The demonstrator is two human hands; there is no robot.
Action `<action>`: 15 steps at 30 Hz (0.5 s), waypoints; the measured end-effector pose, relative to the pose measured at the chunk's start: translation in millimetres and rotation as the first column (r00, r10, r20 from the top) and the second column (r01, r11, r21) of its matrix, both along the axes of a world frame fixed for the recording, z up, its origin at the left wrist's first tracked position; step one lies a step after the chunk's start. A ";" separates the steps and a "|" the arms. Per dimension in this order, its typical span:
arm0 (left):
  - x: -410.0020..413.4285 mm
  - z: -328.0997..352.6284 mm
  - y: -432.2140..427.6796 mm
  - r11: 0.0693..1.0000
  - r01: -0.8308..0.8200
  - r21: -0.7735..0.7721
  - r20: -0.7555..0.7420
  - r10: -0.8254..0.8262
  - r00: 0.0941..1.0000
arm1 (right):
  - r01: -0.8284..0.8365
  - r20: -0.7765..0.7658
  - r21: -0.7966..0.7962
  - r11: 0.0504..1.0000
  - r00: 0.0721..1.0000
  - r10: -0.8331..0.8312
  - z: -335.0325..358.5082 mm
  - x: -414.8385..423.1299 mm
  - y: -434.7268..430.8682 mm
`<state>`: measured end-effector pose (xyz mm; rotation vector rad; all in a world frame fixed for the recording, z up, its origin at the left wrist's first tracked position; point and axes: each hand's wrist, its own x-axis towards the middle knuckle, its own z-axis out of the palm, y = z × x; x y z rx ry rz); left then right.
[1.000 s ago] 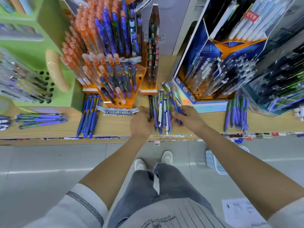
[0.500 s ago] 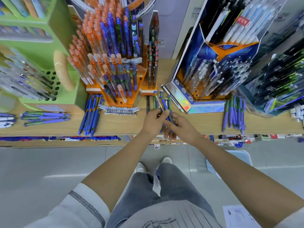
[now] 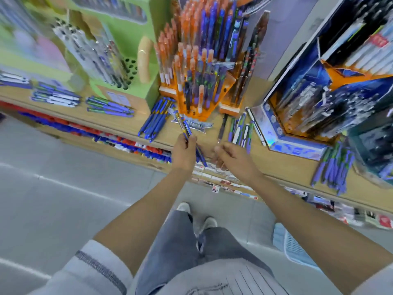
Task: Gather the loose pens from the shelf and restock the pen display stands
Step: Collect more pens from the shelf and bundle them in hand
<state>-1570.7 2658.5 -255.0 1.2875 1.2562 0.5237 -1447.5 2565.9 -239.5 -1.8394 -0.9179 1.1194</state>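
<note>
Pens [image 3: 185, 129], blue, gripped in left hand [image 3: 184, 154] | right hand [image 3: 232, 159] fingers loosely curled, empty | sign [image 3: 198, 125] lettering unreadable

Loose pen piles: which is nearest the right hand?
The pile between the orange stand and blue stand: it alone lies directly ahead of the right hand.

white short sleeves [image 3: 93, 271] with grey band, grey jeans [image 3: 182, 248], pale shoes [image 3: 184, 207]
</note>
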 end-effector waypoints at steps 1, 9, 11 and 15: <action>-11.4 0.7 6.0 1.000 -0.010 -0.015 -0.010 0.010 1.000 | 0.011 -0.006 -0.003 1.000 1.000 -0.011 -1.8 -5.8 6.5; -65.2 9.0 83.3 0.996 0.089 -0.017 -0.142 -0.091 0.986 | -0.036 -0.196 -0.078 0.996 0.980 0.020 2.9 -63.4 98.0; -70.8 7.0 100.5 0.988 0.152 0.003 -0.182 -0.149 0.972 | -0.058 -0.349 -0.110 0.992 0.937 0.016 3.8 -77.7 116.3; -75.3 5.5 126.2 0.975 0.222 0.000 -0.156 -0.219 0.963 | -0.087 -0.454 -0.181 0.980 0.891 -0.005 -0.6 -94.8 136.3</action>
